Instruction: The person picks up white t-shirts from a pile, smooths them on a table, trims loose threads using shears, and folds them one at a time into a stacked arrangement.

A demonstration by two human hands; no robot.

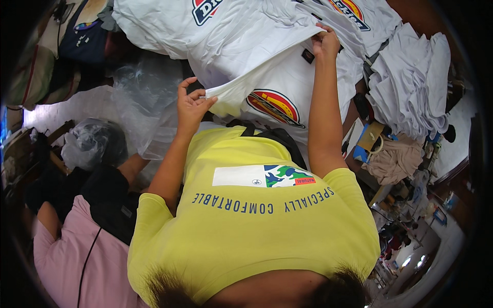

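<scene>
A white T-shirt [241, 54] is stretched between my two hands, its hem running in a taut diagonal line. My left hand [192, 105] pinches the near left end of that hem between thumb and fingers, with another finger raised. Farther off to the right, my right hand [325, 43] grips the opposite end of the hem, arm extended. Under the lifted edge lies another white shirt with a red, yellow and black oval print [277, 107]. A small dark label [307, 56] shows on white cloth beside my right wrist.
More printed white shirts [154, 25] are heaped at the far side. A stack of white garments [411, 84] stands at the right, near beige cloth [398, 160] and a cardboard box [371, 136]. Clear plastic [146, 97] hangs at the left. A person in pink [87, 251] sits close by.
</scene>
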